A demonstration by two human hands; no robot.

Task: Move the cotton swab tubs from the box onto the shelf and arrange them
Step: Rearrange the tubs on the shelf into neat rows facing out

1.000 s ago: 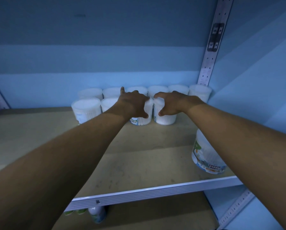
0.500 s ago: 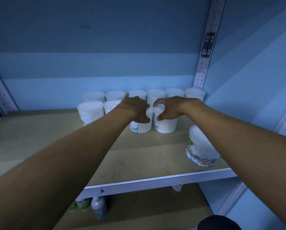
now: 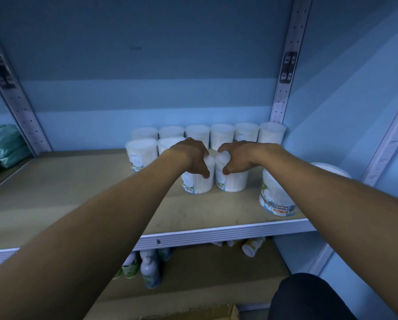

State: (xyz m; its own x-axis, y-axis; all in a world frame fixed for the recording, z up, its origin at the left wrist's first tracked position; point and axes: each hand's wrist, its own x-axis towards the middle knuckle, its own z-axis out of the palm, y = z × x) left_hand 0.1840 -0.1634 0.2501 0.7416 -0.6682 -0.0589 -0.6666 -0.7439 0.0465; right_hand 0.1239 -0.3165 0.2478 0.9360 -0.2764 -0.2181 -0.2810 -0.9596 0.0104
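Two clear cotton swab tubs (image 3: 198, 181) (image 3: 231, 179), white-packed and blue-labelled, are gripped from above on the shelf (image 3: 216, 233), just before the back row (image 3: 208, 133); left hand (image 3: 191, 155) and right hand (image 3: 239, 157) are curled over the lids. Probably light, rigid and smooth-walled, they are best clasped around the sides

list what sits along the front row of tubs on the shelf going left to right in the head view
free tub → tub partly behind the left wrist → tub under the left hand → tub under the right hand → labelled tub near the shelf edge
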